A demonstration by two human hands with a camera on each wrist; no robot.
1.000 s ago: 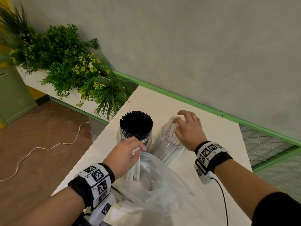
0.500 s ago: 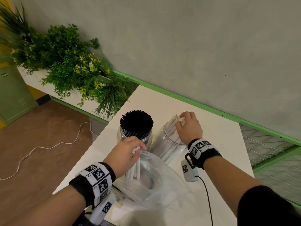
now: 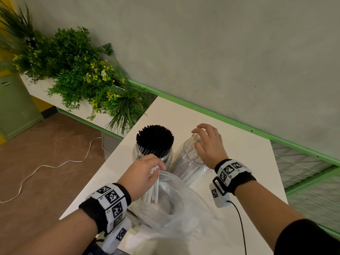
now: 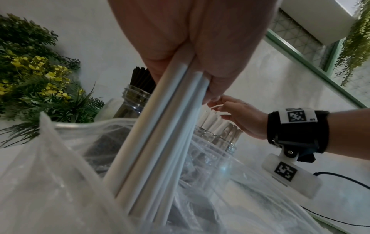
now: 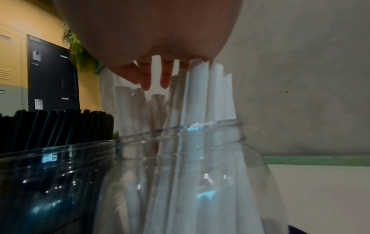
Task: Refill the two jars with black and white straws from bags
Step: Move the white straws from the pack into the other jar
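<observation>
The left hand [image 3: 145, 173] grips a bunch of white straws [image 4: 160, 142] upright in the bag [image 3: 176, 208]; their jar [image 3: 185, 162] stands just far-right, where the right hand [image 3: 207, 144], fingers spread and relaxed, rests on its straws.

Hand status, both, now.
Left hand: closed, gripping a bunch of white straws over the plastic bag.
Right hand: open, fingers spread on the straw tops in the right jar.
</observation>
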